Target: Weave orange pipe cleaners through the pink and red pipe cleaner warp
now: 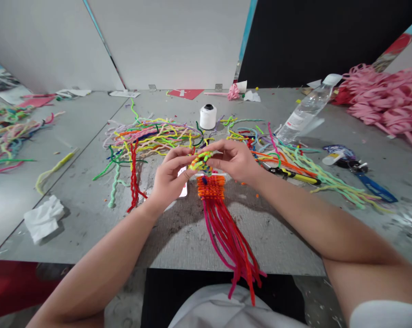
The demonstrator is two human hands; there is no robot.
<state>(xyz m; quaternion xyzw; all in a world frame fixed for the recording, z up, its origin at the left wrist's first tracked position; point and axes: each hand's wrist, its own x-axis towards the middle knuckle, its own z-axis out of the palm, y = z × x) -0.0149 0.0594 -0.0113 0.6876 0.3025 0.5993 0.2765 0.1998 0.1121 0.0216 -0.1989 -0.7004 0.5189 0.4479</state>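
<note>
My left hand (173,175) and my right hand (238,159) meet over the middle of the table, fingers pinched on the upper end of a woven yarn piece (211,187). That end is yellow, green and blue and curls over between the fingertips. Below it comes an orange and red woven band, then long loose red and pink strands (223,228) that hang past the table's front edge. A phone with a lit screen (183,184) lies partly hidden behind my left hand. What lies under the fingertips is hidden.
Loose coloured yarn strands (151,136) spread behind my hands, with more strands (305,164) at right. A white thread spool (208,117) stands at the back. A tilted water bottle (305,109), a yellow-black cutter (296,176), pink ribbon loops (383,100) and crumpled tissue (44,218) lie around.
</note>
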